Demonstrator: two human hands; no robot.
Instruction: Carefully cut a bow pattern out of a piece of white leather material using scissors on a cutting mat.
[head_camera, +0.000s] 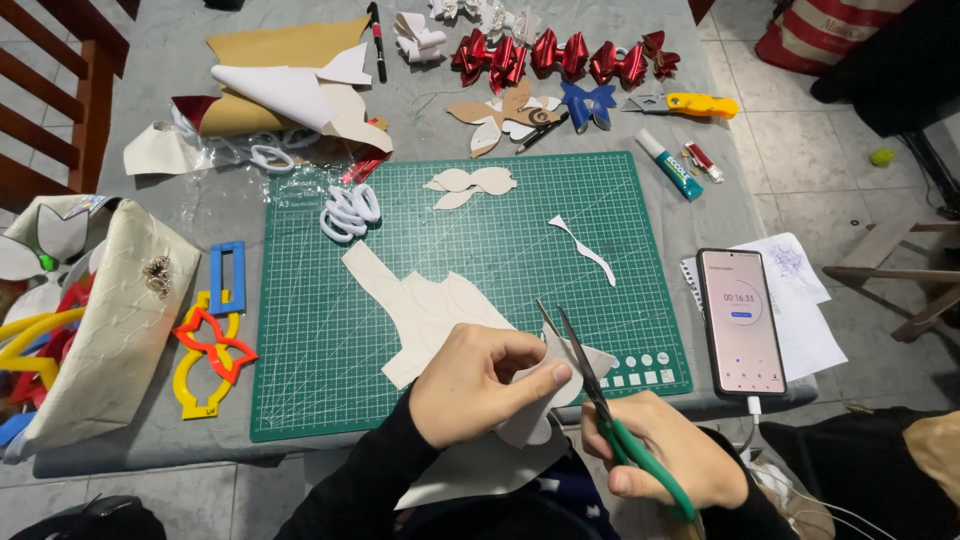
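Green-handled scissors (600, 395) in right hand (665, 460) cut white sheet (530, 400) pinched by left fingers (545, 378)

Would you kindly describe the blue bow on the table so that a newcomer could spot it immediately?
Start at the green cutting mat and look just beyond its far edge, right of centre. The blue bow lies there flat, below the row of shiny red bows and left of the yellow utility knife; it is the only blue bow.

A home craft corner, shown by a grey-covered counter (150, 110) on tiled floor (800, 130), a green cutting mat (320, 330), finished red bows (555, 55), coloured bow templates (212, 340), a glue stick (668, 163) and a utility knife (685, 103).
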